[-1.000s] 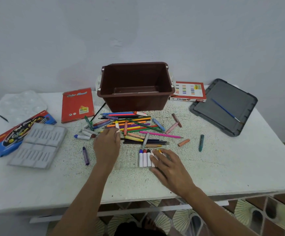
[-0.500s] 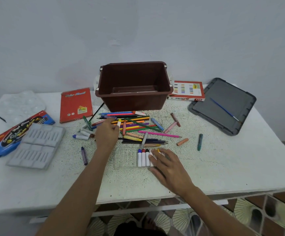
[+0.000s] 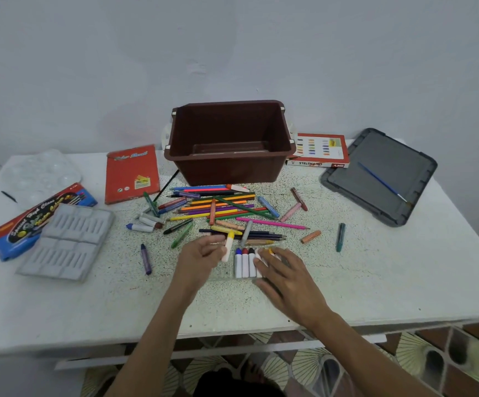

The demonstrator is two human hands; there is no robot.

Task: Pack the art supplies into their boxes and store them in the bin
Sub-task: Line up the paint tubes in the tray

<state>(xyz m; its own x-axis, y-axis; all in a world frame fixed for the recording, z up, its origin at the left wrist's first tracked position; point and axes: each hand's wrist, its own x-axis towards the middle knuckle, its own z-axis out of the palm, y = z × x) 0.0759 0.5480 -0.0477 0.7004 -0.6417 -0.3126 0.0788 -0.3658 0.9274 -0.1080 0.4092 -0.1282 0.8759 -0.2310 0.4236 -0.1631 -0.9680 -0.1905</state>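
Left hand (image 3: 201, 257), crayon (image 3: 228, 247) apparently at tray (image 3: 222, 273) edge

White speckled surface (image 3: 376, 282), set against a plain pale wall (image 3: 232, 53). Below its near edge: a white crossbar (image 3: 370, 338) and floor tiles (image 3: 404, 356) with a cream and brown fan pattern

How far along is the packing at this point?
Early. Done: at least three crayons, tipped blue, red and black, lie side by side in the clear tray. In hand: the left hand pinches a yellow-tipped crayon beside them, while the right hand rests flat on the tray. Left: the pile of pencils and crayons is loose on the table, and the brown bin shows no box inside.
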